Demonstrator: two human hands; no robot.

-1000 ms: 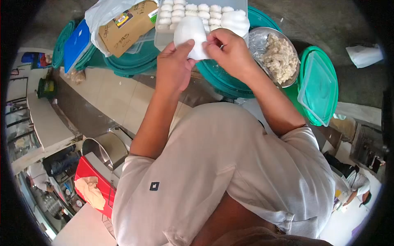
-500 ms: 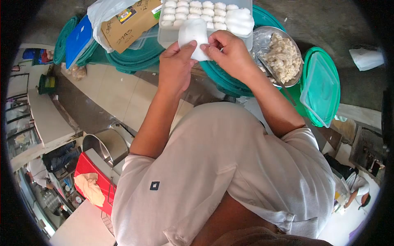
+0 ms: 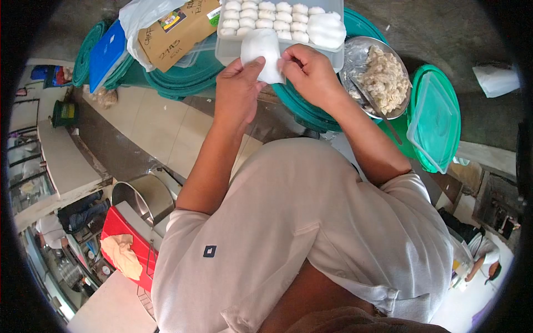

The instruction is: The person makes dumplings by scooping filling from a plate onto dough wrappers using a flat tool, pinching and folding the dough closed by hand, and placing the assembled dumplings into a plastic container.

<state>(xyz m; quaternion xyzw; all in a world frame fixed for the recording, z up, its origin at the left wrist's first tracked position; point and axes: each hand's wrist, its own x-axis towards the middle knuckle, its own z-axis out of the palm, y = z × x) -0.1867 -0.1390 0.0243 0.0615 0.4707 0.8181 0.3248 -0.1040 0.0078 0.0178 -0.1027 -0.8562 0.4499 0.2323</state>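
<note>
Between my hands is a stack of thin white wrappers (image 3: 260, 50), held in front of a clear plastic box (image 3: 223, 54). My left hand (image 3: 240, 83) grips the stack's lower left part, thumb on top. My right hand (image 3: 310, 69) has its thumb and index finger pinched at the stack's right edge. Rows of small white dumplings (image 3: 264, 15) fill much of the box, and a white bundle (image 3: 326, 30) lies at its right end. Right of my right hand, a metal bowl (image 3: 362, 46) holds a pale chunky filling (image 3: 386, 80) and a long-handled utensil (image 3: 391, 126).
Teal round lids (image 3: 180, 77) lie under the box. A cardboard box (image 3: 177, 33) in a white bag and a blue lid (image 3: 107, 54) are at upper left. A green tub with a clear lid (image 3: 436, 122) stands right. Other people (image 3: 486, 252) appear at both lower sides.
The box, bowl and lids sit slightly lower and further right in view than a second ago. The utensil handle now shows beside the bowl. My hands still hold the wrappers.
</note>
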